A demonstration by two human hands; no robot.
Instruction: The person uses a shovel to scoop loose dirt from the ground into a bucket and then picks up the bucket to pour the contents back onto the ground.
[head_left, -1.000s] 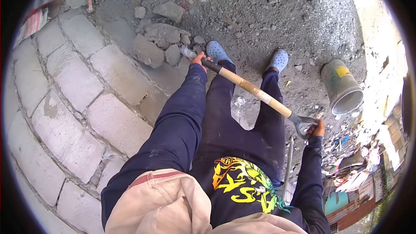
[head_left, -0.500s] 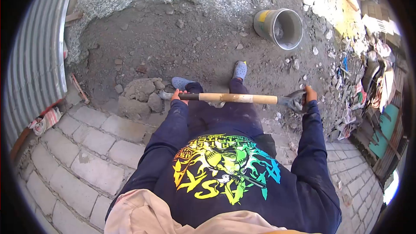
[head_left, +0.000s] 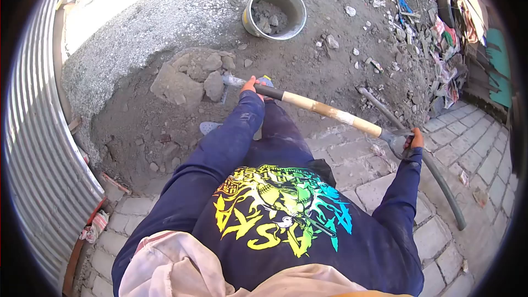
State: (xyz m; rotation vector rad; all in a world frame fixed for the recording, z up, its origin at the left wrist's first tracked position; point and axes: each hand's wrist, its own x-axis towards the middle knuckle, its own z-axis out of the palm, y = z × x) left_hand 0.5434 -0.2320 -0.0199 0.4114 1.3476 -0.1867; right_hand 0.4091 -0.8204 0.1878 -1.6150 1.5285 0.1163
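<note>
Both of my hands grip a shovel with a wooden shaft. My left hand is closed around the dark lower part of the shaft, near the metal neck. Farther back, my right hand wraps the handle at the grey top end. A heaped load of grey soil and lumps lies on the blade and hides most of it. Beyond the load, a bucket stands upright with grey dirt and chunks inside. The shovel load is apart from the bucket, to its lower left.
Loose gravel spreads ahead on the left. A corrugated metal sheet borders the left side. On the right, a grey pipe crosses the block paving, and rubbish is piled at the far right.
My view has turned to the right. The loaded shovel has swung forward, its blade end now closer to the bucket and its shaft slanted. One foot has stepped ahead; both hands keep their hold.
</note>
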